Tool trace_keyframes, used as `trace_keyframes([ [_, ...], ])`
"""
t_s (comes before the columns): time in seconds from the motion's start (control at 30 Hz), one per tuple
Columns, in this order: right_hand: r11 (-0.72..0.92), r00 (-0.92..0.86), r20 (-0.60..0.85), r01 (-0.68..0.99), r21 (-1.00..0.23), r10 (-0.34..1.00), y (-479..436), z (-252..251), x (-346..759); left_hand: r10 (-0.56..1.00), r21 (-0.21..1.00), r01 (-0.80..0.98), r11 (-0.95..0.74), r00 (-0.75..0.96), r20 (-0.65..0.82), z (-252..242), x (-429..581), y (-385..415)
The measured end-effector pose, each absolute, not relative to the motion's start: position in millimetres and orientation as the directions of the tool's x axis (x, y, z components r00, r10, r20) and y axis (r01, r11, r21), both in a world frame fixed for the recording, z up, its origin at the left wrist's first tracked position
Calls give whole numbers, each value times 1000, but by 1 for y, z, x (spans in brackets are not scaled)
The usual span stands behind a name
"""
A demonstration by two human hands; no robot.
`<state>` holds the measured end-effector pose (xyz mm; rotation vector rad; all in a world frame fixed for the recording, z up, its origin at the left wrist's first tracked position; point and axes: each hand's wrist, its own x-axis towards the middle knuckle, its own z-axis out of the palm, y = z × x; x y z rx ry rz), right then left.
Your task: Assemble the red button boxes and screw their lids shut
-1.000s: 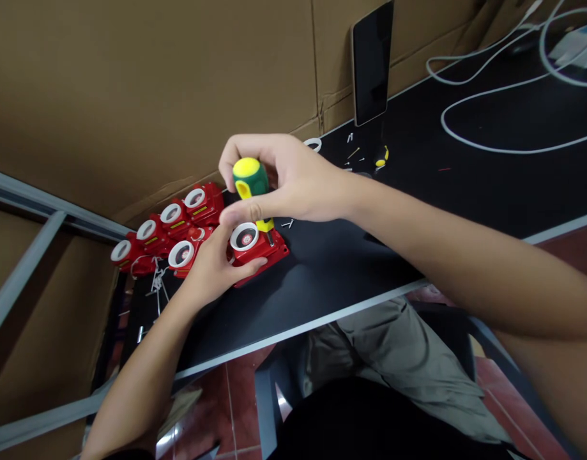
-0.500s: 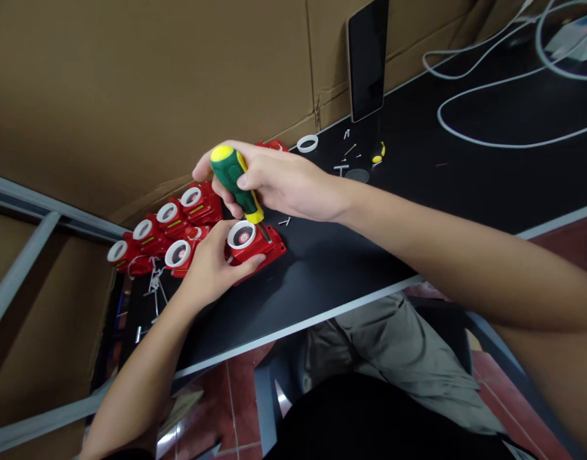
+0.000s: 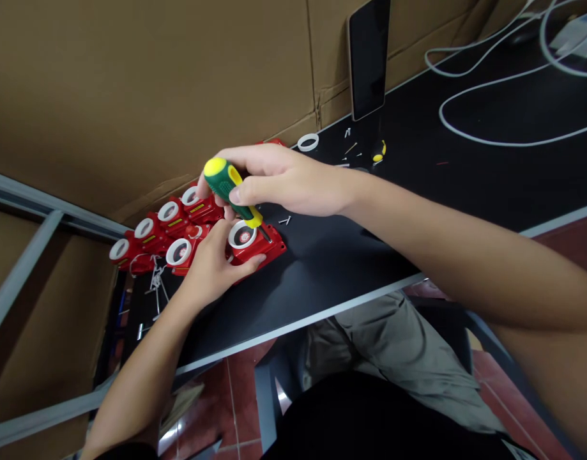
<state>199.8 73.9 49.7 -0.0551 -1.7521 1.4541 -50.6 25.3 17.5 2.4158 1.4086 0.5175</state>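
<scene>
- Bench [image 3: 341, 259]: carries the red housing [image 3: 257, 248] near its front edge.
- Red housing: clasped by my left grip [image 3: 211, 262], the lower one.
- Screwdriver [image 3: 242, 209]: wrapped in my right grip [image 3: 290, 182]; long axis slants down-right, tip at the housing's right end.

A tablet [image 3: 368, 61] stands by the cardboard wall [image 3: 154, 83], near a looping pale cable [image 3: 504, 145].

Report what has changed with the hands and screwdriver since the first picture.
The screwdriver's handle, near upright before, now leans to the left. The right hand has drawn its thumb back onto it. The left hand stays on the red unit.
</scene>
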Motion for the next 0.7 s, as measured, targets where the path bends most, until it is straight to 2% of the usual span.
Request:
trace_keyframes([
  [0.17, 438, -653, 562, -365, -821, 508, 74, 57, 210, 874, 422, 768, -482, 454, 172, 16, -52, 27],
  [0.33, 461, -633, 507, -255, -850, 585, 71, 63, 215, 882, 412, 783, -467, 445, 155, 12, -54, 27],
  [0.47, 501, -561, 532, -226, -836, 635, 73, 56, 208, 865, 411, 765, -497, 474, 164, 11, -55, 27],
  [0.6, 479, -527, 563, -303, -824, 636, 76, 46, 198, 854, 447, 735, -510, 496, 159, 11, -54, 26],
  [0.7, 400, -587, 592, -436, -806, 552, 78, 44, 197, 871, 444, 754, -484, 467, 156, 13, -52, 25],
])
